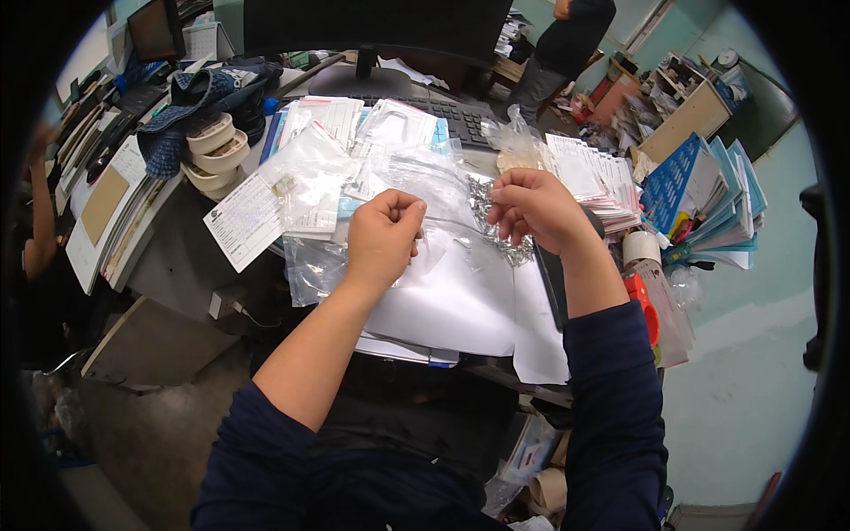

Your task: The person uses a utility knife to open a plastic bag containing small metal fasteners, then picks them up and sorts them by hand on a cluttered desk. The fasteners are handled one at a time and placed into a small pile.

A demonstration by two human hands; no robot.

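Lengthwise, the metal heap [483, 212] slants away leftward; both hands [381, 234] [542, 211] curl, any pinch unclear.

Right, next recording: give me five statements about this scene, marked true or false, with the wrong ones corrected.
1. The right hand is nearer than the left hand to the pile of small silver metal pieces. True.
2. The person's long fabric sleeves are bright yellow. False: the sleeves are dark navy.
3. Flat white paper sheets lie on the desk. True.
4. The black rectangular keyboard lies at the desk's near edge. False: the keyboard lies beyond the clear plastic bags.
5. The red-orange plastic object is left of the left hand. False: it is right of the right hand.
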